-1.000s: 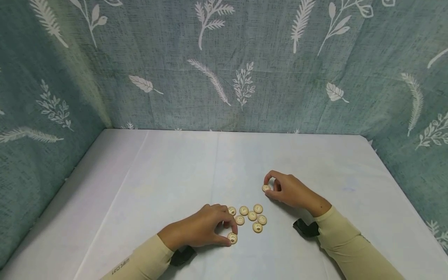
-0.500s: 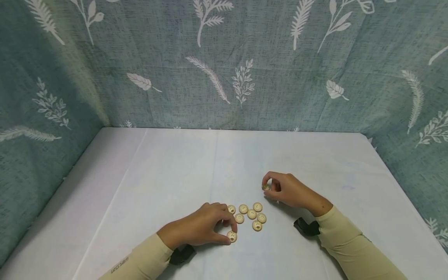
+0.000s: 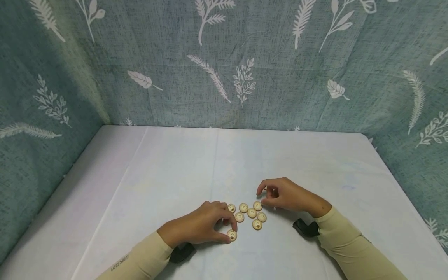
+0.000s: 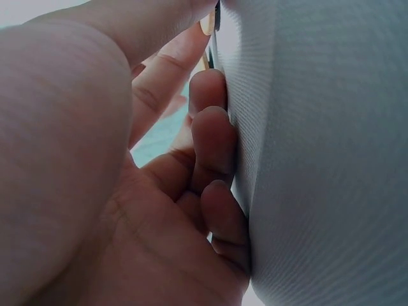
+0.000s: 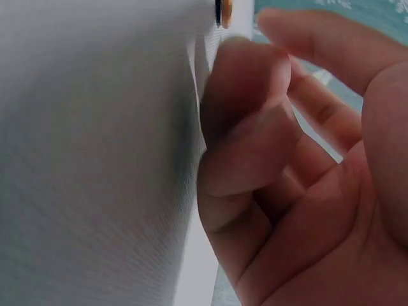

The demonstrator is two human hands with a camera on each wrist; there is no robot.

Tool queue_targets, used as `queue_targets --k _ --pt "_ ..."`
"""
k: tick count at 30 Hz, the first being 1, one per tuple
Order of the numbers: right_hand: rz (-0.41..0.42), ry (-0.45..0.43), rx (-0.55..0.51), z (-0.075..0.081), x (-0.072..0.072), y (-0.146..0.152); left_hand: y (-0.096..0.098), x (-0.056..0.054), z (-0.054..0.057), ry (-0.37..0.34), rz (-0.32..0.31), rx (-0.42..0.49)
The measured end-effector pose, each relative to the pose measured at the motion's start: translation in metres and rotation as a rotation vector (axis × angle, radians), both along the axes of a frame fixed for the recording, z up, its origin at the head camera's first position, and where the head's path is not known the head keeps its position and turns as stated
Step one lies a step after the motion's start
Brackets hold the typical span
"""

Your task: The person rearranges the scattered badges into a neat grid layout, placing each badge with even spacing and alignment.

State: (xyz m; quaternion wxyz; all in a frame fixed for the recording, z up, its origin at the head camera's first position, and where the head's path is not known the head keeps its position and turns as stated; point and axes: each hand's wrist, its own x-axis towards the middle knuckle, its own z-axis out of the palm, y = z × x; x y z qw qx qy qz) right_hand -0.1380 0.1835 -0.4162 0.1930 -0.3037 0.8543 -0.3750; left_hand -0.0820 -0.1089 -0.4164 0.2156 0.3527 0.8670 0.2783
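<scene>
Beige and black, worn to the wrist
The left sleeve [image 3: 141,256] and right sleeve [image 3: 351,241] are beige, close-fitting and lightly creased, and end at the wrists, leaving the left hand [image 3: 201,225] and right hand [image 3: 290,196] bare. Small dark lettering [image 3: 119,263], too blurred to read, runs along the left sleeve. A blocky black piece [image 3: 182,253] juts beneath the left wrist, a second black piece [image 3: 305,228] beneath the right.
</scene>
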Motion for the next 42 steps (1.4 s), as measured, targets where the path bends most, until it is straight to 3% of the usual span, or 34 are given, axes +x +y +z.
queue_targets --k 12,42 --pt "0.047 -0.061 0.023 -0.0003 0.0048 -0.0032 0.0000 0.0004 -0.0002 -0.012 0.002 0.016" --pt "0.047 -0.025 0.064 -0.0029 0.0059 -0.0042 0.0017 -0.0001 -0.0003 -0.005 0.001 0.019"
